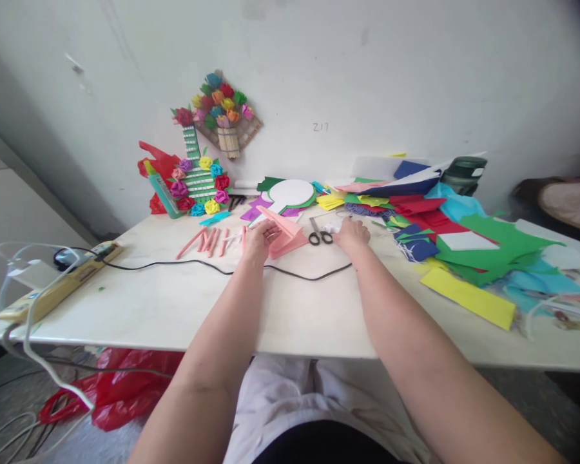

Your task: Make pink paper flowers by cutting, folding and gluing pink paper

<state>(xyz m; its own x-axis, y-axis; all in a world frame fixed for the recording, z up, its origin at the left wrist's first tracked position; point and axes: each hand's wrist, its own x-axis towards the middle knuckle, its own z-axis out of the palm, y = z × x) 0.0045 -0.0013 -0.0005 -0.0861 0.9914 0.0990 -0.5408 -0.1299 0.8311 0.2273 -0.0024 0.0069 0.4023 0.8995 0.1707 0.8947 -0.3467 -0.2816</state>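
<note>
A folded pink sheet (pixel 290 243), paper or thin foam, stands partly raised off the table. My left hand (pixel 263 238) is closed on its left side. Left of that hand lie several rolled pink strips (pixel 207 241) in a loose row, with thin white pieces (pixel 232 240) among them. Black-handled scissors (pixel 319 236) rest on the table between my hands, blades pointing away. Just right of them my right hand (pixel 354 232) is down at the table with curled fingers, beside a small crumpled white piece (pixel 332 227). What its fingertips hold, if anything, is hidden.
A black cable (pixel 314 278) crosses the table in front of my hands, near a yellow power strip (pixel 62 283). Coloured sheets (pixel 493 241) pile up at right. A glue bottle (pixel 162 190), a flower-decorated craft (pixel 203 183) and a white paddle-shaped card (pixel 292 192) are at the back.
</note>
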